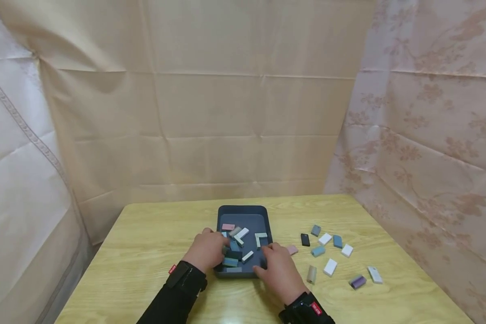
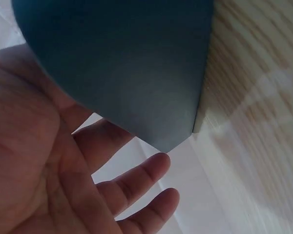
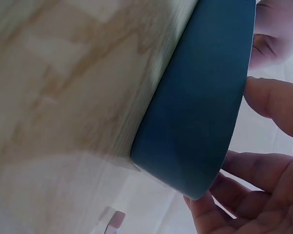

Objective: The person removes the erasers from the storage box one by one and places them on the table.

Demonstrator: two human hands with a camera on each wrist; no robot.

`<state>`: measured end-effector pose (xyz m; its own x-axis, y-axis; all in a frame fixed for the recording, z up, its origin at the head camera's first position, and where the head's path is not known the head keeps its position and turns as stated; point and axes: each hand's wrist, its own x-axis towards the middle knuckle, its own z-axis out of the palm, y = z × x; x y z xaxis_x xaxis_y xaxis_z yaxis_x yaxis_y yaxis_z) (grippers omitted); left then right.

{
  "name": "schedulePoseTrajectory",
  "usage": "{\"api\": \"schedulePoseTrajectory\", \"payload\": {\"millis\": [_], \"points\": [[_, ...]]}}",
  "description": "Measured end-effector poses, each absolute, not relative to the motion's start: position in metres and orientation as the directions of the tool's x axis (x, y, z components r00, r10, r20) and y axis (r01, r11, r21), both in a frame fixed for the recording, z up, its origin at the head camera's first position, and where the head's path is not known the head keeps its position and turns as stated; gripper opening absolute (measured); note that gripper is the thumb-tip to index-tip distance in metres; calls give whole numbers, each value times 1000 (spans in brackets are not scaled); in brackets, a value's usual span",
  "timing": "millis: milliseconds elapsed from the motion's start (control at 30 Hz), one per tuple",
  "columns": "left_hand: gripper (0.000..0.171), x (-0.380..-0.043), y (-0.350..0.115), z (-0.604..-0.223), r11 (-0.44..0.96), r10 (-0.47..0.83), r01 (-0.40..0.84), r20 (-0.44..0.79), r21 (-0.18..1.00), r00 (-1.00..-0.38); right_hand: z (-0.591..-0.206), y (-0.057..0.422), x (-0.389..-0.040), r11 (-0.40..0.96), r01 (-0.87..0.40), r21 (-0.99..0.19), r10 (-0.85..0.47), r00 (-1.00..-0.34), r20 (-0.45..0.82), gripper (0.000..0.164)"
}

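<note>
A dark blue-grey tray (image 1: pixel 249 219) lies on the table with several small blocks in it, white, blue, dark and one pink block (image 1: pixel 228 227). My left hand (image 1: pixel 208 249) reaches over the tray's left rim, close to the blocks. In the left wrist view three of its fingers extend past the tray wall (image 2: pixel 132 92); thumb and fingertip contact are hidden. At the near right corner, my right hand (image 1: pixel 281 272) rests by the tray rim. Its thumb and fingers stand apart around the wall (image 3: pixel 200 102) in the right wrist view, with no block seen between them.
Several loose blocks lie right of the tray, among them a black block (image 1: pixel 305 240), a white block (image 1: pixel 330 267), a purple block (image 1: pixel 357 282) and a pink block (image 1: pixel 292 249) near my right hand. Beige cloth (image 1: pixel 210 112) hangs behind the wooden table (image 1: pixel 154 238).
</note>
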<state>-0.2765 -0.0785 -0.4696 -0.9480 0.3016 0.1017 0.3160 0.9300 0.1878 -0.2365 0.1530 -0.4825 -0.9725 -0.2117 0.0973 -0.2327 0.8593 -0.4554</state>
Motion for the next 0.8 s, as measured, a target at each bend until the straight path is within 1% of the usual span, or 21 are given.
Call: {"api": "schedulePoseTrajectory", "payload": {"millis": [300,433,600,700,800], "points": [[9,-277,-79,-474,939,299,321,165,127,-940,-482,154,-236,868,-209,-451,-191,-978,85,64],[7,-280,-81,-473,940,272,305,204,152,-940,-484,155,-235,866,-229,-445,-204,-973,106,63],[11,-285,-95,-462,940,182,248,268,236,-946,-482,155,-237,877,-224,-426,-202,-975,96,62],[12,-286,-109,-457,942,121,190,249,277,-961,-480,153,-238,887,-221,-404,-204,-975,86,60],[11,-287,-124,-458,949,73,123,178,290,-981,-478,152,-239,897,-224,-380,-209,-975,79,58]]}}
